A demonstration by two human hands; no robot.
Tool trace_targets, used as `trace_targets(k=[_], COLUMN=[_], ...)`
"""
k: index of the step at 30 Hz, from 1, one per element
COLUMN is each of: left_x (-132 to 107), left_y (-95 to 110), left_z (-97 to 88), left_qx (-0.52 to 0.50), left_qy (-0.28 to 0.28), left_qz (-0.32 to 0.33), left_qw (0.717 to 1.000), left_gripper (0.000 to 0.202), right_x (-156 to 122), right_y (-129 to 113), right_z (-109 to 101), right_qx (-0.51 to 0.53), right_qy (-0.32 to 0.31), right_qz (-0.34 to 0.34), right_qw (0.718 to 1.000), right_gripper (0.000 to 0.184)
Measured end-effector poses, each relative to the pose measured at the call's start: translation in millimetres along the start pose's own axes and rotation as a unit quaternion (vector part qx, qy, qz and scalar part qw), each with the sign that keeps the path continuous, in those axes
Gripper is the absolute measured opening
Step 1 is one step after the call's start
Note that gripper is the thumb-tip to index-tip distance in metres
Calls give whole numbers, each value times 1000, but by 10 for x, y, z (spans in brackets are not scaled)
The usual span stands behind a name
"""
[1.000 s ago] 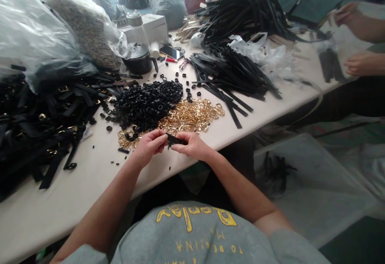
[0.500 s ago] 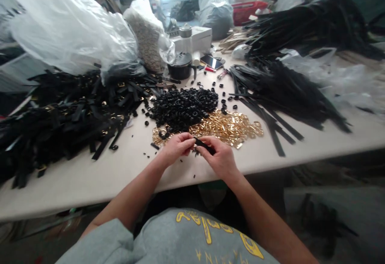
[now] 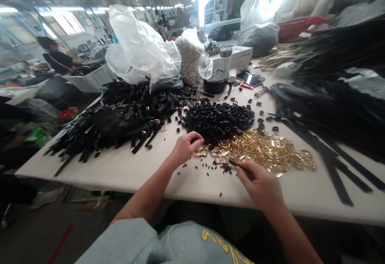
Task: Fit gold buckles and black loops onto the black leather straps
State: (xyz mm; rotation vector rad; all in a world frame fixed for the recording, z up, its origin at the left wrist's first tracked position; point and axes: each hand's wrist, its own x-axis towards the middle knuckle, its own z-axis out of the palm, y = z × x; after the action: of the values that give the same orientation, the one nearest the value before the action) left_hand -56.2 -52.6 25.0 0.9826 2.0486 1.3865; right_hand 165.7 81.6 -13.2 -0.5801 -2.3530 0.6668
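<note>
The right hand (image 3: 260,182), right of the lower middle of the frame, grips a short black strap (image 3: 237,164) between thumb and fingers, one end poking out toward the upper left. The left hand (image 3: 188,148), near the centre, has its fingers bent down together at the near edge of the black rings (image 3: 219,119) and the gold buckles (image 3: 270,152); whether they are closed on anything I cannot tell. The hands are apart, and black bits (image 3: 207,167) lie scattered between them on the pale worktop (image 3: 126,172).

The rings are heaped in the middle of the frame, with the buckles spread against their lower right side. A pile of buckled straps (image 3: 114,123) lies at centre left, a clear plastic bag (image 3: 141,47) on its far side. Long black strips (image 3: 333,123) fan out at the right. Beyond the rings stand a black pot (image 3: 215,81), a filled bag (image 3: 190,59) and a jar (image 3: 225,57), with a phone (image 3: 250,79) flat to their right. A person (image 3: 57,59) is at the upper left.
</note>
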Motion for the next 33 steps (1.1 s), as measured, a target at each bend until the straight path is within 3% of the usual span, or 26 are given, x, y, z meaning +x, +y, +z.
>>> trace_targets(k=[3, 8, 11, 14, 17, 21, 26, 30, 33], left_x=[106, 175, 53, -181, -432, -625, -586, -411, -254], left_y=[-84, -237, -268, -290, -369, -562, -668, -583, -467], left_z=[-287, -631, -961, -1336, -1553, -1535, -1355, -1174, -1012], left_qx=[154, 241, 244, 310, 408, 484, 516, 494, 469], left_qy=[72, 53, 95, 172, 164, 122, 118, 91, 104], left_qz=[51, 64, 40, -5, -50, -69, -44, 5, 36], left_qw=[984, 967, 964, 935, 897, 864, 847, 865, 876], left_gripper=[13, 20, 29, 29, 24, 26, 29, 27, 25], right_x=[-46, -47, -45, -43, -31, -21, -49, -89, -110], right_y=[86, 105, 81, 67, 75, 70, -13, -68, -80], right_z=[17, 34, 15, -38, -99, -136, -126, -129, -147], right_qx=[-1, 2, 3, 5, 6, -3, -3, -2, 3], right_qy=[-4, -6, -6, 4, 33, 47, 46, 21, 11], right_qz=[10, 19, 24, 29, 34, 45, 55, 61, 69], right_qw=[1000, 1000, 1000, 1000, 999, 998, 997, 998, 998], right_gripper=[20, 22, 23, 22, 21, 21, 18, 15, 14])
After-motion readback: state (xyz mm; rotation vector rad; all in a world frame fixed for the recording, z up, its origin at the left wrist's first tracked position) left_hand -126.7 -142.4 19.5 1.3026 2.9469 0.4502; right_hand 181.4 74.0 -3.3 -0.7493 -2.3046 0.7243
